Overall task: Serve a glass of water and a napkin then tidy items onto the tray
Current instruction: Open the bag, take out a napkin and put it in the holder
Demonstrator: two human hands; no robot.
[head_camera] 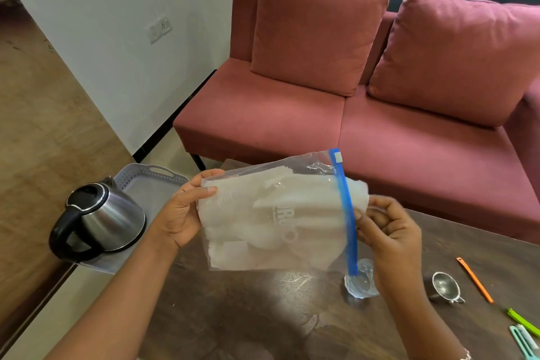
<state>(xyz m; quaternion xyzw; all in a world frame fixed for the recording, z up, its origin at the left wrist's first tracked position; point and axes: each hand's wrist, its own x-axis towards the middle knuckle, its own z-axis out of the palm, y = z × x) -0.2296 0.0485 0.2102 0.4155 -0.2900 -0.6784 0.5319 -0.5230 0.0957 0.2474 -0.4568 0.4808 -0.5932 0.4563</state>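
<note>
I hold a clear zip bag (271, 219) of white napkins up over the dark wooden table (263, 310). My left hand (184, 210) grips the bag's closed bottom end. At the blue zip strip (346, 213), my right hand (388, 228) pinches the bag's mouth, where a bit of napkin pokes out. A clear glass (362, 279) stands on the table just below my right hand, partly hidden by it. The grey plastic tray (152, 181) sits at the table's far left corner, and a steel kettle (99, 219) with a black handle stands on its near end.
A small steel strainer (445, 289) lies right of the glass. Farther right are an orange stick (474, 279) and green clips (523, 327) at the table's right edge. A red sofa (365, 114) stands behind the table.
</note>
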